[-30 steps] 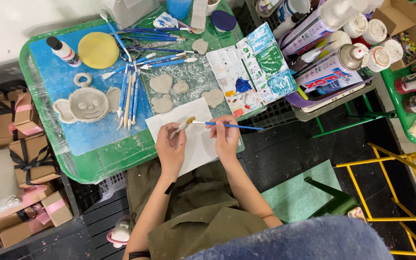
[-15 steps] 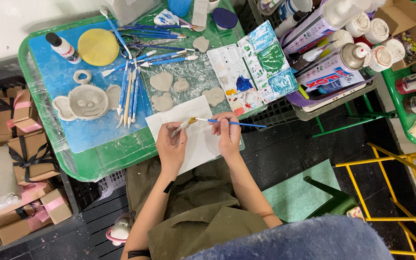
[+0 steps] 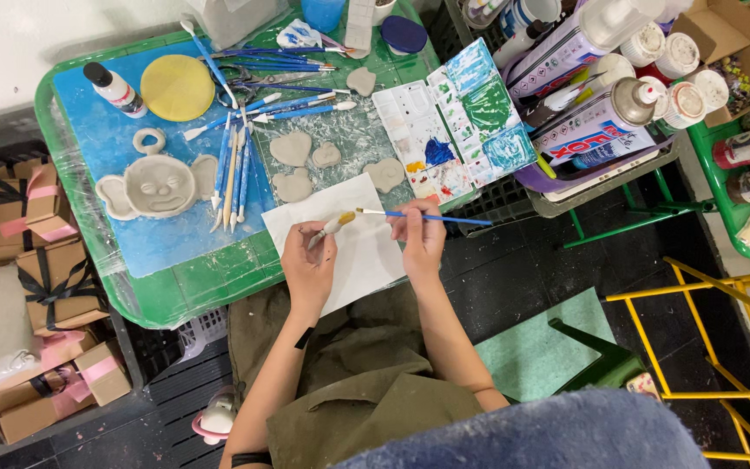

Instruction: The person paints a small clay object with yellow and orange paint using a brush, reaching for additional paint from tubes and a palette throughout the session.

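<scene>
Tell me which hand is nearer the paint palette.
Right. The right hand sits just below the palette, holding a blue brush; the left hand is farther left, over white paper.

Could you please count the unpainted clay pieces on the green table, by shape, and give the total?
Heart-shaped clay pieces: 5
Clay face with ears: 1
Clay ring: 1
Small clay piece in the left hand: 1, shape unclear
Total: 8

clay piece (image 3: 330,230): mostly hidden by left hand (image 3: 307,267) | shape unclear
</scene>
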